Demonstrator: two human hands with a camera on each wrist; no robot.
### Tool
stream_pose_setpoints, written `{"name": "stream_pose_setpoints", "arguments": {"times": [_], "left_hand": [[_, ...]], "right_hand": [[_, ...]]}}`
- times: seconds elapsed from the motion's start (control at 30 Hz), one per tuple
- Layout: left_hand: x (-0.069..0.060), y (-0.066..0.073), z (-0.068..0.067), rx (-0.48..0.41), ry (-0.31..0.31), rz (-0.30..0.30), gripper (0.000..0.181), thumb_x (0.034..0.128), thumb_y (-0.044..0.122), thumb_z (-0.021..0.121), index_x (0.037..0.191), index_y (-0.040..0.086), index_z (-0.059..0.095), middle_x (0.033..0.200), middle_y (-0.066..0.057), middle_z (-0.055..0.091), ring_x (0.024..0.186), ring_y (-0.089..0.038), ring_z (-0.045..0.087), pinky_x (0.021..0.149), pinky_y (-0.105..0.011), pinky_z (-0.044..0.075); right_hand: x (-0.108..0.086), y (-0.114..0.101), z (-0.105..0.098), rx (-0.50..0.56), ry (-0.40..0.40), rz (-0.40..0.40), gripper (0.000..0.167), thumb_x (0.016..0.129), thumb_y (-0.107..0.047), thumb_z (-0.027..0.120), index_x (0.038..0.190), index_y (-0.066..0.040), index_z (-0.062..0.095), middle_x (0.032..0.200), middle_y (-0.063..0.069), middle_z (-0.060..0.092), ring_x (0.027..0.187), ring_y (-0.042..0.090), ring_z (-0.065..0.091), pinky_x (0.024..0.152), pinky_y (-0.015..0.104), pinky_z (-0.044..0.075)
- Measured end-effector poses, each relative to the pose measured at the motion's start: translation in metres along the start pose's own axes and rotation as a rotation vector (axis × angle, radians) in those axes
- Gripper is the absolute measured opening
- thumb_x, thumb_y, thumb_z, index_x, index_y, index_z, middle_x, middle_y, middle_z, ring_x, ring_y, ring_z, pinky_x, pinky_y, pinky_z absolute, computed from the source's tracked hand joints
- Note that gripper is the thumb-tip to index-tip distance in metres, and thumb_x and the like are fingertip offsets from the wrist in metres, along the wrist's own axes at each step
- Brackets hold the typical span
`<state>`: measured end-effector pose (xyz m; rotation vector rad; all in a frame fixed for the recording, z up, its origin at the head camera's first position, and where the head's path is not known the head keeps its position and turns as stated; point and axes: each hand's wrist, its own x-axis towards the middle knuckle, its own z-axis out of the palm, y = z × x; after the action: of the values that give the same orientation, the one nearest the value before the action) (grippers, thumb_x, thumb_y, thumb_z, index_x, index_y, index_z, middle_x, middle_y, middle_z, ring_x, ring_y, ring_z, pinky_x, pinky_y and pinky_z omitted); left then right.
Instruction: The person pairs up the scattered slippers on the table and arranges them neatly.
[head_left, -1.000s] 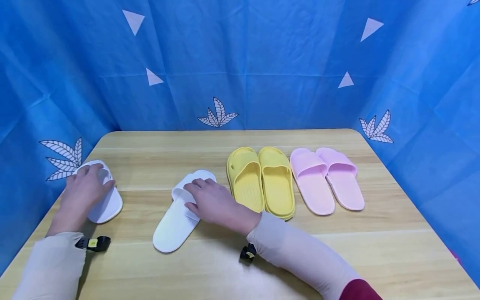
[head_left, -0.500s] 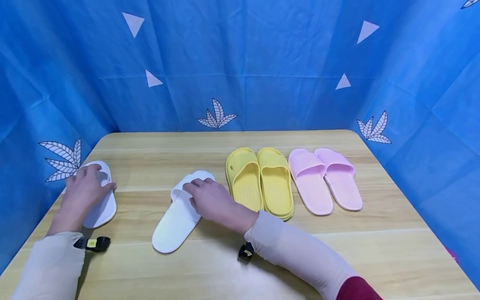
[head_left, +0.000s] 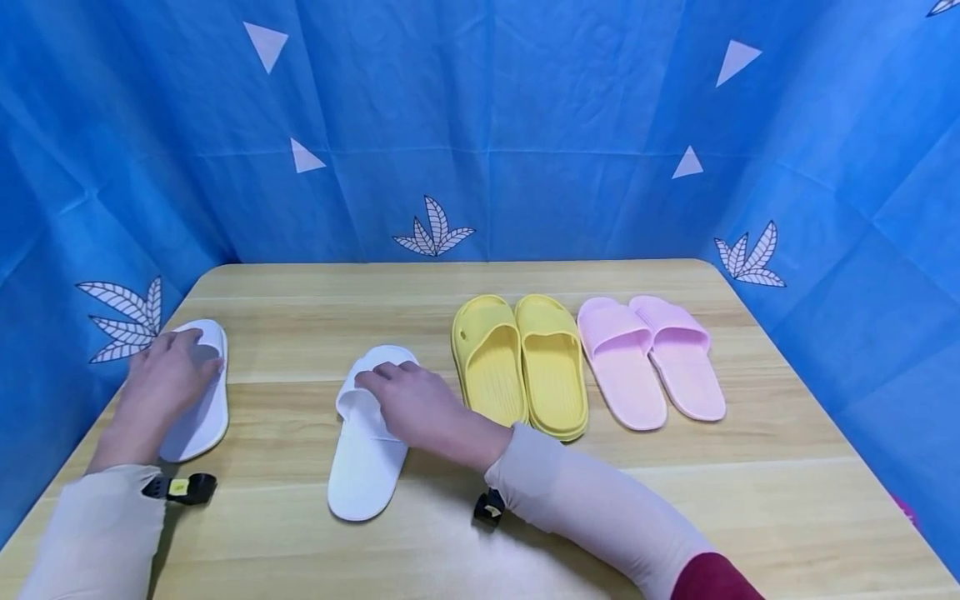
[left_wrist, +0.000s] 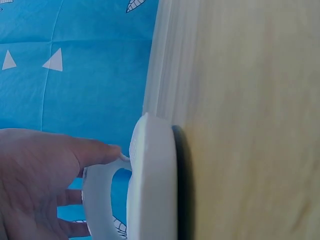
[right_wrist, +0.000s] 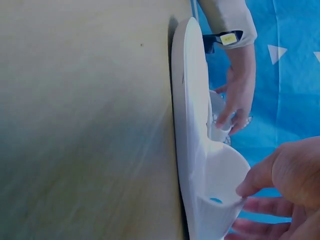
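At the left edge of the table, my left hand (head_left: 163, 383) holds a white slipper (head_left: 198, 429) by its strap. In the left wrist view the thumb lies on one side of that strap (left_wrist: 97, 200) and the fingers on the other. My right hand (head_left: 423, 408) grips the strap of a second white slipper (head_left: 366, 479), left of centre, with its thumb at the strap's edge (right_wrist: 227, 172) in the right wrist view. Both slippers lie sole down, toes toward the back. The hands cover part of each strap.
A yellow pair of slippers (head_left: 555, 383) stands right of my right hand. Beside it is a pink pair (head_left: 630, 387). The wooden table (head_left: 525, 533) is bordered by a blue curtain (head_left: 495, 125) at the back and sides.
The slipper under my right hand has turned, its heel swinging right, so it points straighter back. The left slipper's heel has shifted left. The yellow and pink pairs stay put.
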<state>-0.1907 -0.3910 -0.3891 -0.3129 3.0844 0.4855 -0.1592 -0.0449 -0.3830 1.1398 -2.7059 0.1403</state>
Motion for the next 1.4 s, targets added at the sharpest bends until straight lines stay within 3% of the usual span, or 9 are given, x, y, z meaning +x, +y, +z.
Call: {"name": "stream_pose_setpoints", "arguments": {"times": [0.1,0.2,0.3,0.4,0.67,0.87,1.03,1.4], "left_hand": [[0.000,0.000,0.000,-0.002,0.003,0.007,0.070,0.1006,0.035,0.051,0.149,-0.007,0.022,0.146,-0.041,0.013,0.129,-0.062,0.012,0.099,-0.076,0.019],[0.000,0.001,-0.001,-0.006,0.003,0.009,0.071,0.1004,0.039,0.051,0.148,-0.007,0.024,0.145,-0.041,0.014,0.129,-0.061,0.013,0.100,-0.076,0.019],[0.001,0.002,0.000,-0.016,-0.004,0.000,0.071,0.0998,0.039,0.053,0.147,-0.007,0.026,0.145,-0.042,0.015,0.128,-0.061,0.015,0.099,-0.077,0.020],[0.000,0.003,0.001,-0.023,-0.010,-0.009,0.070,0.0989,0.036,0.055,0.146,-0.007,0.027,0.144,-0.042,0.015,0.126,-0.062,0.016,0.098,-0.077,0.021],[-0.004,0.002,0.003,-0.033,-0.008,-0.021,0.077,0.0960,0.034,0.060,0.150,-0.004,0.021,0.146,-0.041,0.011,0.128,-0.063,0.012,0.097,-0.078,0.020],[-0.002,0.001,0.002,-0.027,0.001,-0.007,0.075,0.0960,0.032,0.061,0.150,-0.004,0.023,0.146,-0.041,0.011,0.128,-0.063,0.013,0.098,-0.078,0.019],[0.001,0.000,0.003,-0.030,0.014,0.025,0.075,0.0957,0.032,0.061,0.151,-0.002,0.023,0.147,-0.041,0.011,0.129,-0.063,0.011,0.098,-0.078,0.018],[0.004,-0.006,0.009,-0.017,0.021,0.141,0.071,0.0956,0.025,0.062,0.150,-0.003,0.026,0.148,-0.038,0.018,0.134,-0.059,0.011,0.103,-0.074,0.015]], "right_hand": [[-0.001,-0.005,0.000,-0.037,0.020,0.002,0.038,0.093,-0.019,0.061,0.130,-0.023,0.058,0.121,-0.001,0.061,0.099,0.020,0.061,0.069,0.029,0.056],[0.000,-0.011,0.001,-0.076,0.022,0.016,0.041,0.096,-0.039,0.059,0.134,-0.026,0.055,0.125,0.001,0.058,0.102,0.023,0.059,0.067,0.032,0.056],[0.002,-0.017,0.003,-0.081,-0.031,0.055,0.054,0.095,-0.060,0.049,0.140,-0.030,0.049,0.131,0.002,0.053,0.106,0.026,0.057,0.069,0.035,0.057],[0.005,-0.021,0.006,-0.074,-0.097,0.097,0.061,0.093,-0.068,0.042,0.143,-0.034,0.045,0.133,0.002,0.051,0.109,0.027,0.055,0.071,0.036,0.057],[0.014,-0.029,0.009,-0.096,-0.175,0.149,0.062,0.091,-0.072,0.037,0.143,-0.038,0.044,0.135,0.000,0.047,0.110,0.025,0.050,0.067,0.034,0.056],[0.015,-0.032,0.011,-0.124,-0.147,0.150,0.056,0.092,-0.071,0.038,0.137,-0.038,0.047,0.126,-0.001,0.050,0.102,0.022,0.050,0.062,0.032,0.055],[0.017,-0.031,0.013,-0.148,-0.107,0.153,0.048,0.093,-0.068,0.041,0.129,-0.037,0.050,0.117,-0.002,0.050,0.094,0.021,0.050,0.058,0.032,0.053],[0.017,-0.032,0.018,-0.147,-0.092,0.162,0.039,0.096,-0.061,0.046,0.125,-0.037,0.048,0.117,-0.002,0.049,0.095,0.021,0.051,0.063,0.035,0.053]]}}
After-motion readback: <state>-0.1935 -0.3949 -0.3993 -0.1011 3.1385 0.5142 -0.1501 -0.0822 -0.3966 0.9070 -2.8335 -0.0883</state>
